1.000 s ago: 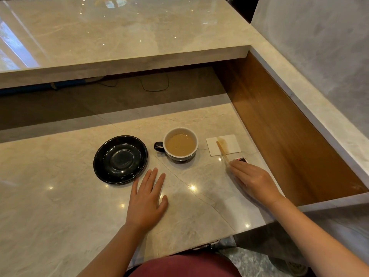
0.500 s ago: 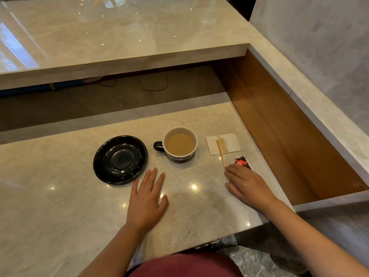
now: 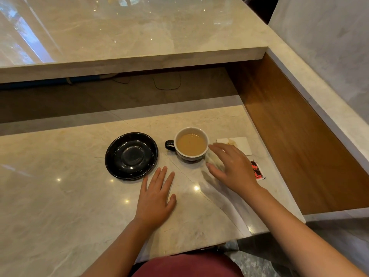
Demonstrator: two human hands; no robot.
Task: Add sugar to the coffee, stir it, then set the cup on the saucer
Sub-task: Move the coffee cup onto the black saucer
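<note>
A dark cup (image 3: 191, 144) with a white inside holds light brown coffee and stands on the marble counter, handle pointing left. Left of it lies an empty black saucer (image 3: 131, 155). My right hand (image 3: 231, 166) hovers just right of the cup, fingers spread and reaching toward its rim, holding nothing. It hides the wooden stirrer. My left hand (image 3: 155, 196) lies flat on the counter below the saucer and cup, fingers apart. A red and black sugar packet (image 3: 257, 170) lies to the right of my right hand.
A stained white napkin (image 3: 239, 144) lies behind my right hand. A raised marble ledge (image 3: 139, 56) runs across the back, and a wooden side panel (image 3: 299, 136) walls the right. The counter's front edge (image 3: 199, 246) is close to my body.
My right hand has left the sugar packet and stirrer and moved up and left toward the cup, fingers now spread. The left hand, cup and saucer have stayed put.
</note>
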